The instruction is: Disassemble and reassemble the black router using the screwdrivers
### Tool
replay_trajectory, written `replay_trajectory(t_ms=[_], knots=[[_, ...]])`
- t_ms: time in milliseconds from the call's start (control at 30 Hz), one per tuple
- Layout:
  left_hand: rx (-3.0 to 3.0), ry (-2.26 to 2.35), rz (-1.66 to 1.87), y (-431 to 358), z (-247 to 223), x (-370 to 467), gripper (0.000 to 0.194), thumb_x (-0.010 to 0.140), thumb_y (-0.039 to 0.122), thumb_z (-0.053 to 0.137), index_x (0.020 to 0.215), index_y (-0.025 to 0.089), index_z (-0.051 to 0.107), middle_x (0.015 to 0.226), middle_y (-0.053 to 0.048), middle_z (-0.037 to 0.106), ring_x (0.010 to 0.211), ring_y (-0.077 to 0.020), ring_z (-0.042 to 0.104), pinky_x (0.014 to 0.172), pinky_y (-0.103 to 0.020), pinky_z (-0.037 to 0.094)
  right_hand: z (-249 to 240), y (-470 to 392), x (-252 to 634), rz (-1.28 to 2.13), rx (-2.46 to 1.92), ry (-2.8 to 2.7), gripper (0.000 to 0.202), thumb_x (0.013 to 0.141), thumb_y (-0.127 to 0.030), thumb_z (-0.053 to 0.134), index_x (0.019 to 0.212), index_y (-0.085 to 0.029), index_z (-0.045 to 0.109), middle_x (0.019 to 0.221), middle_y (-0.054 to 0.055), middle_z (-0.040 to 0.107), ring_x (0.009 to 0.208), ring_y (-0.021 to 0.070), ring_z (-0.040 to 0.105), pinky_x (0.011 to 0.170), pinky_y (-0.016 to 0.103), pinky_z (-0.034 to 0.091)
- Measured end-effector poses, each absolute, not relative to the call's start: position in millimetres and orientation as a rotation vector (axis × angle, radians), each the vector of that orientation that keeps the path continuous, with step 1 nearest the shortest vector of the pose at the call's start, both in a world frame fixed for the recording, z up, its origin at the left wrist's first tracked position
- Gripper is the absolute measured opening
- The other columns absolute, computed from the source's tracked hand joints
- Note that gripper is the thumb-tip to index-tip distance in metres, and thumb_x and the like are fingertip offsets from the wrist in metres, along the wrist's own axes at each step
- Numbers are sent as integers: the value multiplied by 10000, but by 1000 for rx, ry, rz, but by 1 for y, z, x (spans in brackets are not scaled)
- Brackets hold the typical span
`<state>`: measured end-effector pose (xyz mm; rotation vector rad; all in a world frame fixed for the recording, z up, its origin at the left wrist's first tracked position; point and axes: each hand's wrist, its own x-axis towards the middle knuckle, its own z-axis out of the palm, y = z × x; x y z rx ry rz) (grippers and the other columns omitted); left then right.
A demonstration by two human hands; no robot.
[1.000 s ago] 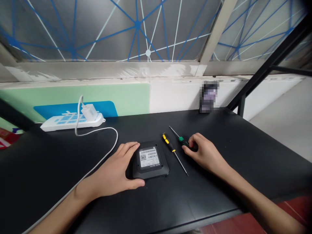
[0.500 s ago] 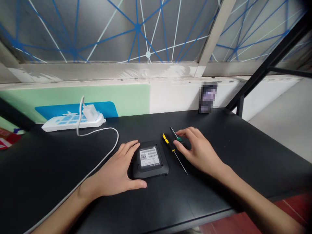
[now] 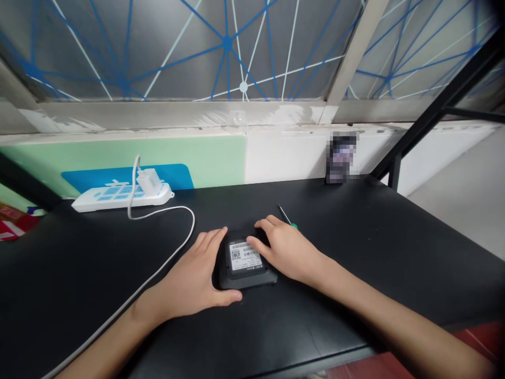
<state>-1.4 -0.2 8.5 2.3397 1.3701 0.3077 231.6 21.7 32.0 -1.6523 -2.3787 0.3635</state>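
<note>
A black square device with a white label lies on the black table, label up. Along its left side rests my left hand, thumb and fingers spread around the near and far left corners. My right hand is over the device's right edge, thumb above the label and fingers apart. Beyond that hand a screwdriver with a green handle shows its shaft and a bit of the handle. The yellow and black screwdriver is hidden behind my right hand and arm.
A white power strip with a plugged-in charger lies at the back left. Its white cable runs past my left forearm. A pixelated dark object leans on the wall. Red packaging sits far left.
My right hand has moved left from beside the screwdrivers to the device's right side, covering the yellow and black screwdriver. My left hand stays by the device. The view has shifted slightly.
</note>
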Motion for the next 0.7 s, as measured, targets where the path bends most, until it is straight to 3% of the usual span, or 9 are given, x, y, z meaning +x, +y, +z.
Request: replay_trajectory(t_ms=[233,700], knots=[[2334,1384,245,-1,14,1,1090,694,501,823,1560,78,313,1590,-226,399,1486,-409,339,1227,-565,327,34,26,229,363,-1690,-2326,386,1013,-422,498,1117,-94,673,1095,163,736,1000,322,739,871,437,551],[2365,1338,256,6,17,3,1098,619,462,856,1528,96,361,1530,-208,462,1419,-431,401,1190,-575,373,30,43,216,221,-1747,-2296,435,1026,-429,398,946,-90,658,900,183,752,793,301,743,680,370,483]])
